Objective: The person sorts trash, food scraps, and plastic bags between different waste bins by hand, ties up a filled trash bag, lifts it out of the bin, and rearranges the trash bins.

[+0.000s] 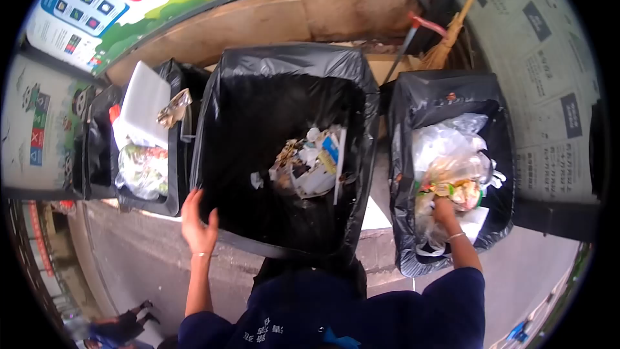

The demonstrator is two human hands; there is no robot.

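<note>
My left hand (199,225) is at the near left corner of the large middle bin (294,58), with its fingers stretched out and apart, against or just beside the black liner. Paper scraps and other mixed litter (313,165) lie at the bottom of that bin. My right hand (444,212) reaches down into the right bin (445,84), its fingers curled and partly hidden in the rubbish. Around it are clear plastic bags (445,145) and a bag with colourful waste (466,194). What the fingers grip cannot be made out.
A left bin (175,203) holds a white foam box (145,103), crumpled brown paper (174,108) and a bag of greenish waste (143,171). A straw broom (442,48) and a red-handled tool (426,24) lean behind. Printed panels (542,84) flank the bins. Another person (123,329) is at lower left.
</note>
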